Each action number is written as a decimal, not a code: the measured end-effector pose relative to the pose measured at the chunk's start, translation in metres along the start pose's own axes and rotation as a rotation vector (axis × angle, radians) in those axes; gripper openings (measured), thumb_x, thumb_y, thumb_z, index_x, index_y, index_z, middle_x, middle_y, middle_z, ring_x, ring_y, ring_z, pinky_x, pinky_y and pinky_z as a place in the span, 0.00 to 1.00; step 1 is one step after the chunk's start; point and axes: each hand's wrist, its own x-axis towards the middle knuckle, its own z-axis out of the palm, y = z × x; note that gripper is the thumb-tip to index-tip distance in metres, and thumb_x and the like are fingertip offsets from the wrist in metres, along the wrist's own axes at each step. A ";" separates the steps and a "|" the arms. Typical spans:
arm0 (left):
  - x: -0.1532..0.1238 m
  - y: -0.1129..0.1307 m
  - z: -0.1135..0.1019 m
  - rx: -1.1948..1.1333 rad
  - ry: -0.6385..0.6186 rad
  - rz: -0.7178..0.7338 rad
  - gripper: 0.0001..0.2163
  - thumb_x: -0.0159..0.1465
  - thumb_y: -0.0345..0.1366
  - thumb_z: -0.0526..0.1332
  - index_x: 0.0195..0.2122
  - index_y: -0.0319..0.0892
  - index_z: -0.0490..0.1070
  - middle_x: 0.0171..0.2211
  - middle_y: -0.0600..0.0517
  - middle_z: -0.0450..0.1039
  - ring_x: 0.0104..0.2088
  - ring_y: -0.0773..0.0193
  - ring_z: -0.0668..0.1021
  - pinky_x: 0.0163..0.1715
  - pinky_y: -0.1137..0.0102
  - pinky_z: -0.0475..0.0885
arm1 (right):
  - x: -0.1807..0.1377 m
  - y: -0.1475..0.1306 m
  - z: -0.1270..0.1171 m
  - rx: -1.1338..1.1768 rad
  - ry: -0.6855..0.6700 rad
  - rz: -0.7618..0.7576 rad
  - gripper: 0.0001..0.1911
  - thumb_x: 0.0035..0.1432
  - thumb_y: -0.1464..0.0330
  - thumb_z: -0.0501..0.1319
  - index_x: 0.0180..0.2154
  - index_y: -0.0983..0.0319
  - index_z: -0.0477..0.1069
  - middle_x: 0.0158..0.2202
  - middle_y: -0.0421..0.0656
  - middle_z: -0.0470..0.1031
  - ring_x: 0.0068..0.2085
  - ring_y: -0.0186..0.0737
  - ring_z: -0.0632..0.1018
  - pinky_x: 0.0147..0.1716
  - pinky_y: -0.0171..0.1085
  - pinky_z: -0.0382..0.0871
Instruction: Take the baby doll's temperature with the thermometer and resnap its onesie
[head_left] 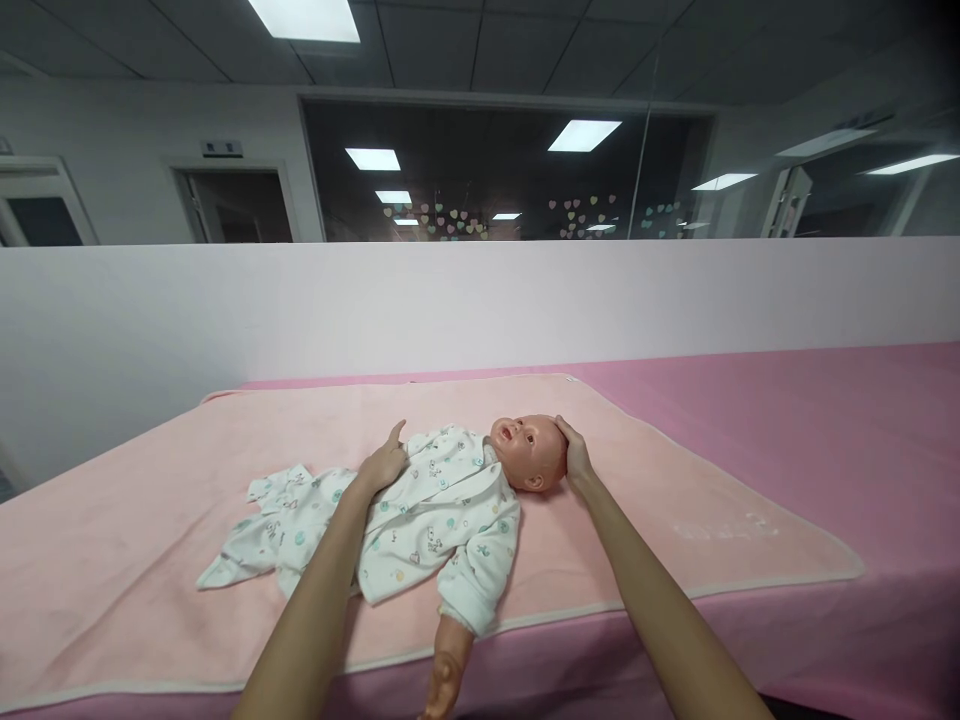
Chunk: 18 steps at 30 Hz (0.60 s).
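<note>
A baby doll [531,448] lies on its back, its head toward the right and its face turned up. It wears a white printed baby shirt [439,510], and white printed baby trousers [289,525] cover the lower end at the left. My right hand [576,456] cups the crown of the doll's head, fingers curved round it. Across the far side of the doll's body lies my left hand [384,466], one finger stretched out; its other fingers are partly hidden. The doll's near arm [450,655] reaches out of its sleeve over the front edge.
A peach blanket [690,480] with a pale border lies under the doll, over a pink sheet [825,430]. A low white wall [480,300] runs along the back. Behind it are a window [465,150] with heart stickers and a doorway [240,205].
</note>
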 end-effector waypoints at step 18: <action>0.015 -0.019 0.007 -0.134 -0.071 0.025 0.28 0.54 0.33 0.45 0.58 0.40 0.52 0.56 0.45 0.61 0.52 0.56 0.68 0.50 0.65 0.63 | 0.005 0.003 -0.004 -0.132 0.139 -0.169 0.19 0.49 0.53 0.56 0.30 0.60 0.75 0.29 0.42 0.78 0.39 0.51 0.76 0.43 0.46 0.67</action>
